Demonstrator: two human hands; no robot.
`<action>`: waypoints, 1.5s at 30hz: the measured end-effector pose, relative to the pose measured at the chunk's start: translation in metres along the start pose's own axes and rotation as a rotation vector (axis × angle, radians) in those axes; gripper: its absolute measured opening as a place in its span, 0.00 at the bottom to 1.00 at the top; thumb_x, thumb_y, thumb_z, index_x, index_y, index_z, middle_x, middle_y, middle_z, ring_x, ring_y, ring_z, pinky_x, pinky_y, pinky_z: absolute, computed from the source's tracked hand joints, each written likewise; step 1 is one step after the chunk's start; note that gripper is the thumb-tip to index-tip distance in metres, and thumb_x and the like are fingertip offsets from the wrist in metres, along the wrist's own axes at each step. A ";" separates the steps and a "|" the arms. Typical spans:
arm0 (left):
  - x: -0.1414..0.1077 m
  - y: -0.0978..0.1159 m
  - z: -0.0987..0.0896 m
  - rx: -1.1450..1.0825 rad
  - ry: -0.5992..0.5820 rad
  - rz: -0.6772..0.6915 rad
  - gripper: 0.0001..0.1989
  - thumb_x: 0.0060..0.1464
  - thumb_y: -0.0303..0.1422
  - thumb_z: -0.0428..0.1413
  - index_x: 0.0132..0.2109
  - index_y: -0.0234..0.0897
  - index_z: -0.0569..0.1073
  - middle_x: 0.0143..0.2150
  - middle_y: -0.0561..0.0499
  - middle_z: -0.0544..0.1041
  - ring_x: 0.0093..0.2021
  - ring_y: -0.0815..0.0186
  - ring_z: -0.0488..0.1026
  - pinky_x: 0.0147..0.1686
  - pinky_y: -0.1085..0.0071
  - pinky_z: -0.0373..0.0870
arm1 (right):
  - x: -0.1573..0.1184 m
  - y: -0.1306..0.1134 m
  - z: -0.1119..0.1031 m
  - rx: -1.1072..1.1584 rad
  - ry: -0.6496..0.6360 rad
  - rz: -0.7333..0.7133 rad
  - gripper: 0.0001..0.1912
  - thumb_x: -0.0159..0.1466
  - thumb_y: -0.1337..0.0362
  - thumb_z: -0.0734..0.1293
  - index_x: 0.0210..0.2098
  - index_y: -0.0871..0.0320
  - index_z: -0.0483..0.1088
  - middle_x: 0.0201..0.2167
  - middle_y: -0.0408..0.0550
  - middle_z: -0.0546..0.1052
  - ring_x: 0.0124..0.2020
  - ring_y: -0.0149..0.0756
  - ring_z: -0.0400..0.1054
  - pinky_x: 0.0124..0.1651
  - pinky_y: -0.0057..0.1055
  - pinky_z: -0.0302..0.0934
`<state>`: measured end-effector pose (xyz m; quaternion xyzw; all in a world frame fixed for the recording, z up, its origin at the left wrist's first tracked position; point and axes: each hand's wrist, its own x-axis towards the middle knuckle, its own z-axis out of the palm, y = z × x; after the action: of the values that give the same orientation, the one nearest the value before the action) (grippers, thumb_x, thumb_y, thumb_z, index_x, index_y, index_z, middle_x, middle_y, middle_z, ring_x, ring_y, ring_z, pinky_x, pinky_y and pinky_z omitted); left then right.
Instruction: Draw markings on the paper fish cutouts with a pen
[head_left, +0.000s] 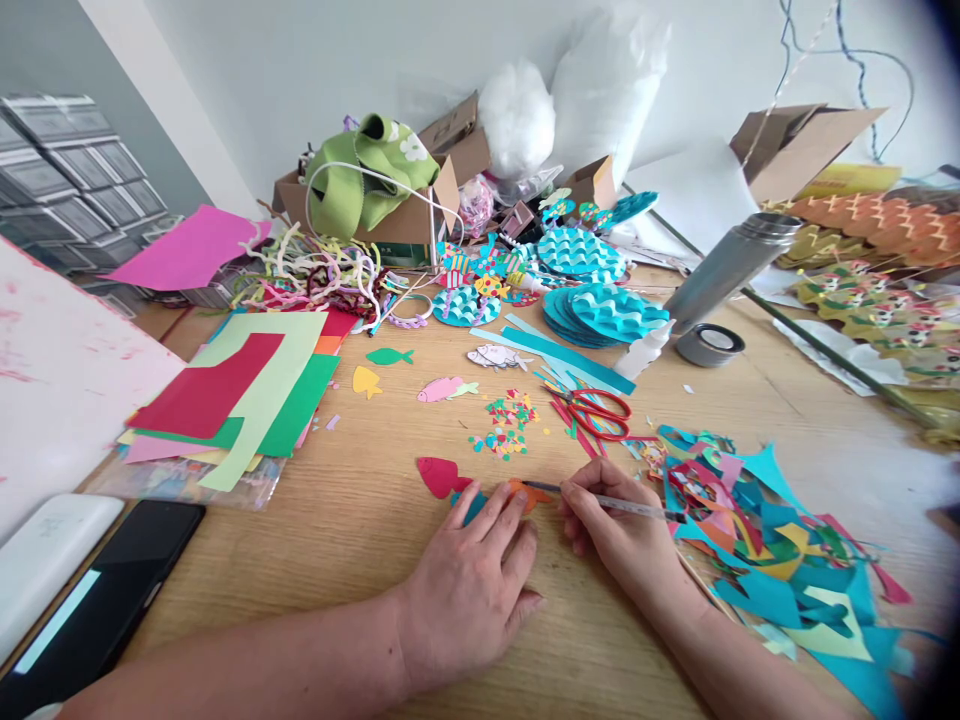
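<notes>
My left hand lies flat with its fingers stretched over a blue paper piece and an orange paper fish, covering part of both. In my right hand is a pen, its tip at the orange fish. A red paper fish lies just beyond my left fingertips. Farther off are a yellow fish, a green fish, a pink fish and white fish. Small confetti is scattered in front of my hands.
Red-handled scissors rest right of the confetti. Paper scraps heap at the right. Coloured sheets and a phone are at the left. Behind stand a glue bottle, a metal flask and blue paper discs.
</notes>
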<state>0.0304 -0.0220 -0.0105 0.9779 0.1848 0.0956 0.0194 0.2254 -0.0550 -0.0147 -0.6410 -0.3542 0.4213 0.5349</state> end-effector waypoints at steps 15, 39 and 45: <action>0.001 0.000 0.000 0.005 0.001 -0.002 0.24 0.67 0.45 0.44 0.58 0.30 0.67 0.64 0.36 0.64 0.67 0.51 0.55 0.63 0.52 0.49 | -0.002 -0.003 -0.001 -0.011 0.015 -0.021 0.13 0.55 0.59 0.72 0.24 0.55 0.64 0.15 0.39 0.70 0.13 0.30 0.64 0.13 0.24 0.59; 0.000 -0.001 -0.002 -0.036 -0.004 -0.022 0.25 0.67 0.45 0.43 0.59 0.30 0.66 0.65 0.35 0.62 0.68 0.51 0.54 0.64 0.52 0.51 | -0.009 -0.006 -0.001 -0.164 0.122 -0.375 0.10 0.64 0.58 0.67 0.30 0.55 0.67 0.20 0.42 0.72 0.20 0.31 0.66 0.22 0.26 0.61; 0.000 0.000 0.000 -0.056 0.021 -0.045 0.25 0.66 0.45 0.47 0.59 0.30 0.66 0.64 0.34 0.63 0.68 0.51 0.55 0.65 0.54 0.51 | -0.010 0.005 -0.002 -0.240 0.024 -0.377 0.08 0.69 0.58 0.63 0.45 0.53 0.66 0.38 0.50 0.79 0.39 0.39 0.76 0.40 0.33 0.69</action>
<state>0.0301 -0.0222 -0.0108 0.9716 0.2040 0.1108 0.0468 0.2226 -0.0660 -0.0179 -0.6274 -0.5089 0.2609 0.5285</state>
